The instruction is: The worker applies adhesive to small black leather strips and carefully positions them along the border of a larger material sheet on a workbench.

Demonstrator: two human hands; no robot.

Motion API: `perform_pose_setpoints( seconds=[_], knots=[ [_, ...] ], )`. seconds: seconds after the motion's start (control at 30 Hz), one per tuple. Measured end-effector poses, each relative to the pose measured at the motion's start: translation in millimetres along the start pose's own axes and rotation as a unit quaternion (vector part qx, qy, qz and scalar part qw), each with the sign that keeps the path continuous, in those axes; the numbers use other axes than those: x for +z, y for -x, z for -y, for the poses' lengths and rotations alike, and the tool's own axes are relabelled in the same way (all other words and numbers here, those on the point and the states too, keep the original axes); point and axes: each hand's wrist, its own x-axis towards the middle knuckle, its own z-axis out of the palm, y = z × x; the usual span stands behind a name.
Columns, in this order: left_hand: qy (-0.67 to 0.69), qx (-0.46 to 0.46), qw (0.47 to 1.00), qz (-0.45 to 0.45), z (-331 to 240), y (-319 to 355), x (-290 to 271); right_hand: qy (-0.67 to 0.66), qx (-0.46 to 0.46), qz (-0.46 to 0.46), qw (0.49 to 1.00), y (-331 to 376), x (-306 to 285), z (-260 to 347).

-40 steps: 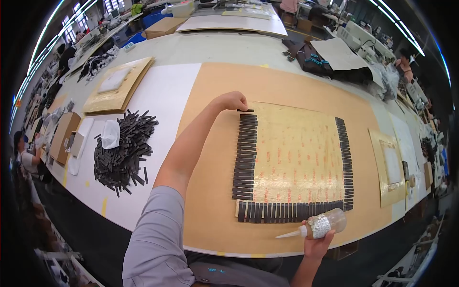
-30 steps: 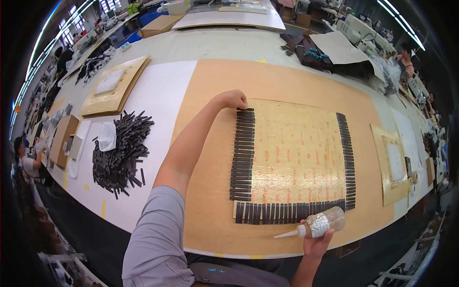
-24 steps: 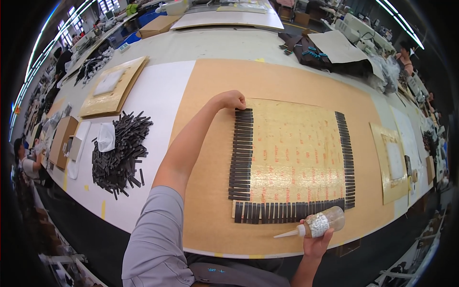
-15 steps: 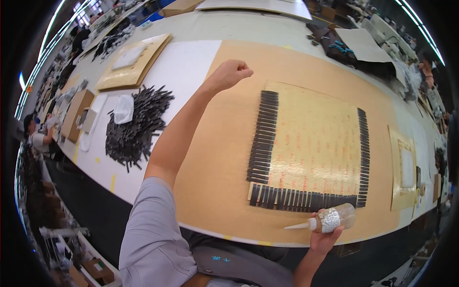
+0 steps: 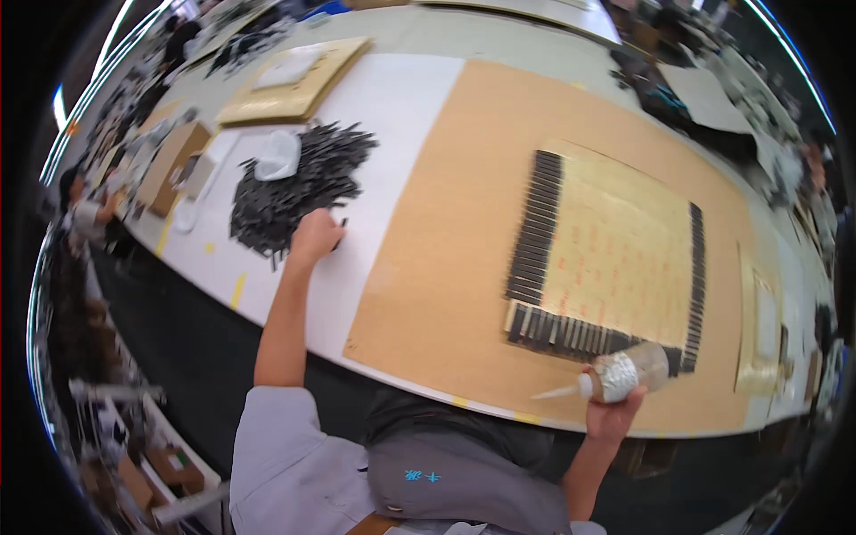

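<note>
My left hand (image 5: 314,239) is curled at the near edge of the heap of dark strips (image 5: 294,189), fingers pinched on one thin black strip (image 5: 342,225) that pokes out beside my knuckles. My right hand (image 5: 613,412) clamps a clear squeeze bottle (image 5: 617,374), its foil-wrapped neck and white nozzle pointing left.

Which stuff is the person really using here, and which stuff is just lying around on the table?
In use:
- pile of dark strips, left hand at its edge
- squeeze bottle, held in right hand
- square sheet edged with dark strips
- brown board under it

Just lying about:
- wooden frame
- cardboard box
- white crumpled bag
</note>
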Motion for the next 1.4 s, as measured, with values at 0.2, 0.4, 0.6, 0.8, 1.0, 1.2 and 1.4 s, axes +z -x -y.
perform_pose_setpoints(
  seconds=[0.2, 0.4, 0.6, 0.8, 1.0, 1.2, 1.4],
  knots=[
    [0.027, 0.078, 0.996, -0.041, 14, 23, -2, 0.020, 0.027, -0.003, 0.999, -1, 16, -2],
    [0.118, 0.212, 0.970, 0.013, -81, 86, 21, -0.017, -0.009, -0.019, 1.000, 15, 16, 21],
    [0.188, 0.173, 0.961, 0.104, -74, 84, 33, -0.021, -0.012, -0.020, 1.000, 12, 23, 18],
    [0.061, 0.188, 0.973, 0.123, -71, 90, 27, -0.015, -0.012, -0.022, 1.000, 11, 22, 17],
    [0.246, 0.106, 0.949, 0.168, -88, 116, 20, -0.003, -0.015, -0.035, 0.999, 9, 20, 22],
    [0.498, 0.097, 0.827, 0.244, -121, 155, 22, -0.004, -0.017, -0.030, 0.999, 5, 25, 20],
    [0.565, 0.084, 0.727, 0.379, -144, 176, 29, -0.002, -0.010, -0.025, 1.000, 9, 31, 18]
  ],
)
